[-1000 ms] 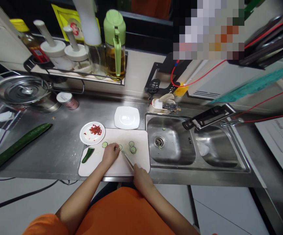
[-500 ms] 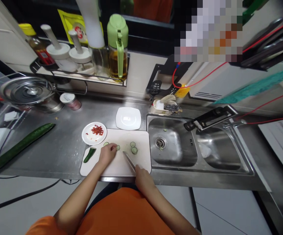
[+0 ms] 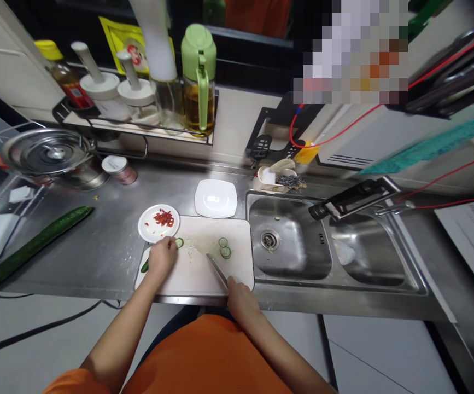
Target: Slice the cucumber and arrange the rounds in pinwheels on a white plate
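Over the left part of the white cutting board (image 3: 204,279), my left hand (image 3: 163,259) is closed, fingertips pinched at a pale green cucumber slice (image 3: 180,242). Whether a second slice lies under it, I cannot make out. A dark green cucumber piece (image 3: 144,266) is partly hidden behind this hand. My right hand (image 3: 241,298) grips a knife (image 3: 217,268) by its handle, the blade slanting toward the board's middle. Right of the blade tip lie cucumber slices (image 3: 225,251), partly overlapping. Wet bits dot the board's middle.
A round plate with chopped red pieces (image 3: 163,218) touches the board's upper left corner. Behind the board sits a white square plate (image 3: 215,198). A steel double sink (image 3: 290,241) lies right, a whole cucumber (image 3: 40,243) left. Seasoning jars and an oil bottle (image 3: 198,82) stand on a rack.
My left hand has moved left with its cucumber slice, to where another slice lay, and now covers much of the cucumber piece. My right hand and the knife stay nearly still.
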Tool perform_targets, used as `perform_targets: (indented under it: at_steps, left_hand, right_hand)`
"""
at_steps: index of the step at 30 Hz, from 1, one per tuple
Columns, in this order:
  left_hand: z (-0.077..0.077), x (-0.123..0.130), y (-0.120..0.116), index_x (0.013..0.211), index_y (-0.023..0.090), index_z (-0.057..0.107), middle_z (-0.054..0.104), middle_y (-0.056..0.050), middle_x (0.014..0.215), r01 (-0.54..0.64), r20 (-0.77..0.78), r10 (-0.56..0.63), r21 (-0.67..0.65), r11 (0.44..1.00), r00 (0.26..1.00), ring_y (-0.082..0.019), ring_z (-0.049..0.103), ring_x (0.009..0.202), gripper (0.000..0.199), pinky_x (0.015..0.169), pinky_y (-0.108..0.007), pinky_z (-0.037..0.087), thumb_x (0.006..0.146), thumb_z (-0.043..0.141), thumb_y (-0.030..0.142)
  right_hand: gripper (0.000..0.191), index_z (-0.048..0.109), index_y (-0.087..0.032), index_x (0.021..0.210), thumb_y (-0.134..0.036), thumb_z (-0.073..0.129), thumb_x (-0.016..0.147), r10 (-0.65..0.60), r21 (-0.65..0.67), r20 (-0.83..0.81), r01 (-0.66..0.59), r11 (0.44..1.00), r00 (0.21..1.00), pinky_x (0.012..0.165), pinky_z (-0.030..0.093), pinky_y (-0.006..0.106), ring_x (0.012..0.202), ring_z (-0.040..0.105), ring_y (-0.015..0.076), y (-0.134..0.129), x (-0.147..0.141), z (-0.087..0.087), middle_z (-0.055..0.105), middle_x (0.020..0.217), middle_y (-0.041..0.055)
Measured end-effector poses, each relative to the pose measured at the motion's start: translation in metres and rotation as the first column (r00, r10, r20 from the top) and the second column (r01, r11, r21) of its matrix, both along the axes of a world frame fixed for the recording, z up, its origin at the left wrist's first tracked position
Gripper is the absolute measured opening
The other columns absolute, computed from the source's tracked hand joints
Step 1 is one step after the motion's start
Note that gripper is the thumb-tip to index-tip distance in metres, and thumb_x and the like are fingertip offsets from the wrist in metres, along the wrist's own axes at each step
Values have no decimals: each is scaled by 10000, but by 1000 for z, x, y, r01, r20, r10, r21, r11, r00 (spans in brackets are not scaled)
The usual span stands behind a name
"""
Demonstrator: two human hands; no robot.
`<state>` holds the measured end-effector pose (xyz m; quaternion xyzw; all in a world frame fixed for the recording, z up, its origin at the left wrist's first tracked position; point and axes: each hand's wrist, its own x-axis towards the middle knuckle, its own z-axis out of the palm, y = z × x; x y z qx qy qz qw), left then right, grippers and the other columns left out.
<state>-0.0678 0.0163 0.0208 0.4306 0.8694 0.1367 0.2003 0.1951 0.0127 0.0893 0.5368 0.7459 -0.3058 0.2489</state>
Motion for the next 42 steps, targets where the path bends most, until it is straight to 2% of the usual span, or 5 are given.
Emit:
perform_targets:
  at_steps: [9, 19, 33, 38, 42]
  left_hand:
    - [0, 32, 24, 1015, 172, 638, 652, -64, 960, 222, 103, -246, 197, 955, 964, -180, 588, 892, 268, 846, -284, 436, 800, 499, 253]
    - [-8, 101, 81, 914, 190, 661, 584, -64, 970, 586, 159, -582, 28, 810, 798, -162, 547, 905, 223, 792, -257, 411, 839, 453, 220]
    - [-7, 96, 82, 800, 180, 623, 625, -17, 744, 515, 286, -519, 94, 852, 806, -147, 547, 717, 106, 671, -247, 389, 741, 541, 148]
    - [0, 69, 68, 815, 184, 645, 633, 11, 708, 457, 355, -465, 111, 882, 811, -118, 543, 666, 120, 633, -218, 379, 768, 537, 204]
    - [2, 38, 62, 822, 177, 666, 661, 9, 745, 564, 386, -549, 85, 822, 741, -116, 569, 700, 210, 654, -208, 392, 754, 471, 141]
  right_hand:
    - [370, 506, -150, 1132, -6, 358, 825, 8, -17, -3, -9, 1000, 1000, 727, 413, 249, 924, 611, 211, 0, -1, 2, 638, 909, 117]
    - [426, 480, -119, 1202, 10, 330, 824, 40, 11, 7, -40, 999, 999, 753, 445, 284, 964, 611, 238, -4, 0, -4, 642, 923, 151]
    - [442, 458, -122, 1218, 16, 310, 826, 45, 5, 1, -45, 999, 999, 723, 441, 278, 954, 614, 239, -2, 1, -4, 643, 928, 149]
    - [386, 483, -139, 1166, -3, 319, 845, 38, 13, -5, -38, 999, 999, 723, 420, 258, 941, 614, 224, -1, 2, -5, 640, 900, 138]
    - [354, 493, -159, 1130, -15, 359, 835, 17, 1, 0, -17, 1000, 1000, 703, 405, 240, 915, 617, 216, 1, 3, -4, 636, 907, 125]
